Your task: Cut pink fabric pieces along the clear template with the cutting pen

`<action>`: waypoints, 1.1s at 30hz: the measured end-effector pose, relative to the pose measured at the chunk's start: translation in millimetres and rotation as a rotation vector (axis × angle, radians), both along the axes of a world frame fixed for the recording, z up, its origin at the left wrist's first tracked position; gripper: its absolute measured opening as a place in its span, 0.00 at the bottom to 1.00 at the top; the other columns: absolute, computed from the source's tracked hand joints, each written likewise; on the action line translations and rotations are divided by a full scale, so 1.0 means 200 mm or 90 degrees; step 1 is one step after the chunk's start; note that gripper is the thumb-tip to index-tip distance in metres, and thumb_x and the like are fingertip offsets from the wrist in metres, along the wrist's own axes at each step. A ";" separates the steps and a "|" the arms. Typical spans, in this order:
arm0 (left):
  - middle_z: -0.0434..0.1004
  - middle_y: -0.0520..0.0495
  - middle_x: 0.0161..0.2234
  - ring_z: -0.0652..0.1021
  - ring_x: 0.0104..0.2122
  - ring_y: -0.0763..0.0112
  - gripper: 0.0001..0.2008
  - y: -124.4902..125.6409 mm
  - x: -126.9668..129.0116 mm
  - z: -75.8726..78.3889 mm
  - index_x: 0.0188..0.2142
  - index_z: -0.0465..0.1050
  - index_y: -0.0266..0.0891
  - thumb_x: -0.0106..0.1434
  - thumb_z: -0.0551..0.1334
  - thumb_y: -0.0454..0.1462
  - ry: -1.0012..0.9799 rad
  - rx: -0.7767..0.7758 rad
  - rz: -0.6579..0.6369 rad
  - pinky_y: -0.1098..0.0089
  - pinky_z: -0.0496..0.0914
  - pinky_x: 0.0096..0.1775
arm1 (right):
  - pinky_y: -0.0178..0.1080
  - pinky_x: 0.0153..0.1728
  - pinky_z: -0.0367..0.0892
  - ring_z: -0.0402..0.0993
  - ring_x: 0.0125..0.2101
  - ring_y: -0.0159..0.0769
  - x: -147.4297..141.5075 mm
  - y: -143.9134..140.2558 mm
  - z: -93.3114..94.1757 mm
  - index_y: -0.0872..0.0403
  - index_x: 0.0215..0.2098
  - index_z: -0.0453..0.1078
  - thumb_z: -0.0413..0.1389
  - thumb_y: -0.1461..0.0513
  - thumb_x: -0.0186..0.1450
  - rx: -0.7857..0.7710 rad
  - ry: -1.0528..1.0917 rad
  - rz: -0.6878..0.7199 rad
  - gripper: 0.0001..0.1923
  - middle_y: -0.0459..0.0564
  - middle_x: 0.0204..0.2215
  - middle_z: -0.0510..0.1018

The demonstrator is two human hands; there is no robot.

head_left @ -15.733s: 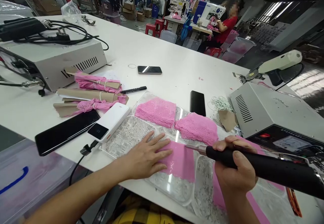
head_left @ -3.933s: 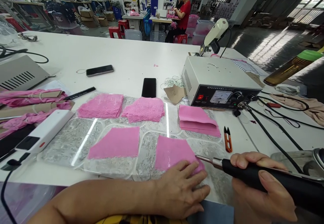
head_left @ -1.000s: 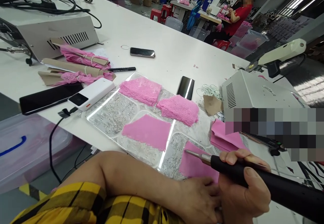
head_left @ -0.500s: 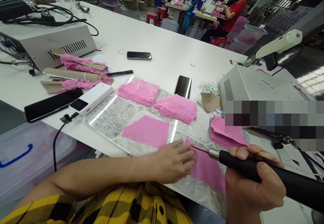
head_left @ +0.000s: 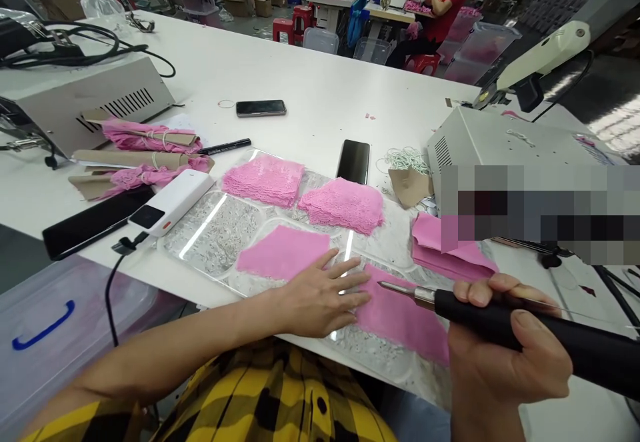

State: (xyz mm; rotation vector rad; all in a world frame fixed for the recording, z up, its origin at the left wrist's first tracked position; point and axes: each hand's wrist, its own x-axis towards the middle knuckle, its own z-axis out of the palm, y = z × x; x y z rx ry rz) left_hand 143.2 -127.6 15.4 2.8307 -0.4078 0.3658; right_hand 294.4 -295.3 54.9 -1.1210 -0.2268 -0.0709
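the pink fabric piece (head_left: 400, 315) is flat, thin and smooth, with a slightly shiny surface, and it lies on the clear plastic sheet (head_left: 220, 229) at the near edge of the bench (head_left: 310, 75). the left hand (head_left: 320, 295) presses its left edge with open, spread fingers. the right hand (head_left: 505, 355) has its fingers closed around the black tool (head_left: 525, 329), whose metal tip is just above the fabric.

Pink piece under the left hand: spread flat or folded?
Spread flat. The pink fabric piece lies as one layer on the clear plate, left hand pressing its edge, the black tool tip just above it.
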 end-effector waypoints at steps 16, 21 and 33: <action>0.68 0.40 0.61 0.64 0.64 0.49 0.23 0.03 -0.03 -0.02 0.57 0.70 0.40 0.71 0.54 0.50 -0.003 -0.023 0.003 0.45 0.54 0.63 | 0.37 0.20 0.65 0.63 0.18 0.27 -0.09 0.07 -0.01 0.53 0.25 0.66 0.55 0.63 0.44 0.004 0.015 0.088 0.08 0.41 0.24 0.70; 0.68 0.39 0.61 0.64 0.64 0.51 0.22 0.03 -0.03 -0.03 0.56 0.71 0.36 0.72 0.54 0.48 -0.040 -0.016 -0.006 0.47 0.53 0.64 | 0.38 0.20 0.65 0.63 0.18 0.27 -0.09 0.07 -0.01 0.53 0.25 0.66 0.55 0.62 0.43 0.006 0.022 0.078 0.09 0.42 0.24 0.70; 0.71 0.38 0.58 0.65 0.63 0.50 0.22 0.03 -0.03 -0.03 0.54 0.72 0.36 0.71 0.54 0.49 -0.043 -0.020 -0.007 0.47 0.57 0.62 | 0.38 0.20 0.65 0.63 0.19 0.28 -0.08 0.07 -0.03 0.53 0.26 0.67 0.55 0.63 0.45 0.005 0.001 0.093 0.08 0.42 0.25 0.70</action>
